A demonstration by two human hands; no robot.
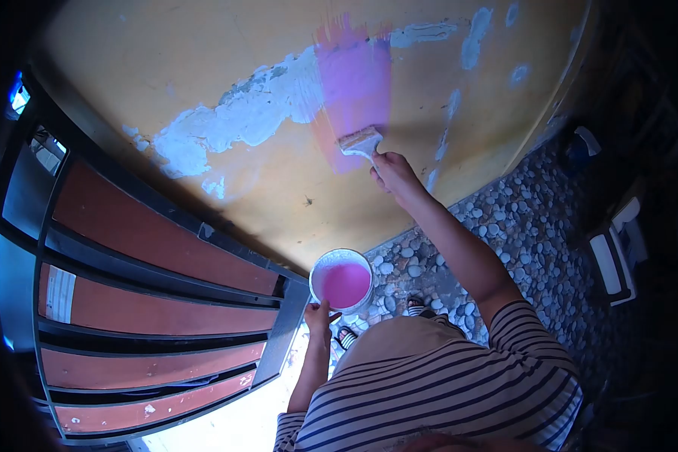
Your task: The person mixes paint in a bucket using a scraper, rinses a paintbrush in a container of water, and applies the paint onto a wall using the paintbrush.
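My right hand (392, 172) is closed round the handle of a wide paintbrush (360, 141), whose bristles touch the yellow wall (267, 184). Above the brush runs a broad strip of wet pink paint (355, 79), with streaky ends at the top. It crosses a band of white filler (233, 120) on the wall. Lower down, my left hand (318, 317) grips the near rim of a white bucket (315, 282). Pink paint (346, 285) lies inside it. The fingers of my left hand are partly hidden by the bucket.
A dark metal gate with reddish-brown panels (166, 297) stands close on the left. Pebble-patterned flooring (520, 218) spreads below and to the right. A white-edged object (609, 264), possibly a chair, stands in shadow at the far right. Smaller filler patches (474, 39) mark the wall.
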